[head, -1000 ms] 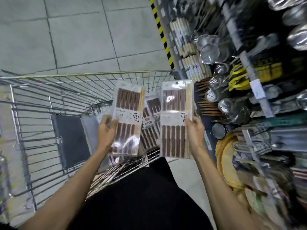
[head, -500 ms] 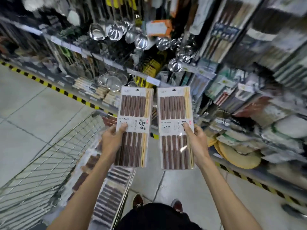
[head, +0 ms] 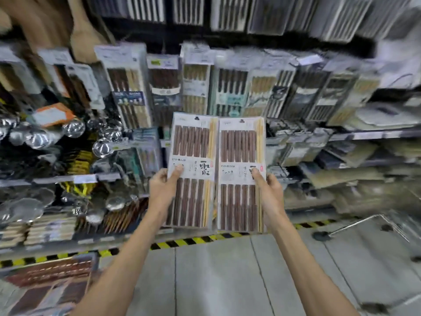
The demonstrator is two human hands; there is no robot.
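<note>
I hold up two flat packs of dark brown chopsticks side by side in front of a shop shelf. My left hand (head: 162, 187) grips the left pack (head: 193, 147) at its left edge, thumb on the white label. My right hand (head: 268, 190) grips the right pack (head: 241, 147) at its right edge, thumb on its label too. Both packs stand upright, edges nearly touching. Each has a pale yellow pair along its right side.
Hanging chopstick packs (head: 198, 83) fill the shelf behind. Steel ladles and strainers (head: 73, 128) hang at the left. Yellow-black tape (head: 196, 240) marks the floor along the shelf foot. A cart corner with more packs (head: 45, 283) sits bottom left; a metal stand (head: 355, 224) is at the right.
My view has swung from the cart up to the shelf. Both hands carried the packs away from the cart and raised them in front of the hanging chopsticks, closer together.
</note>
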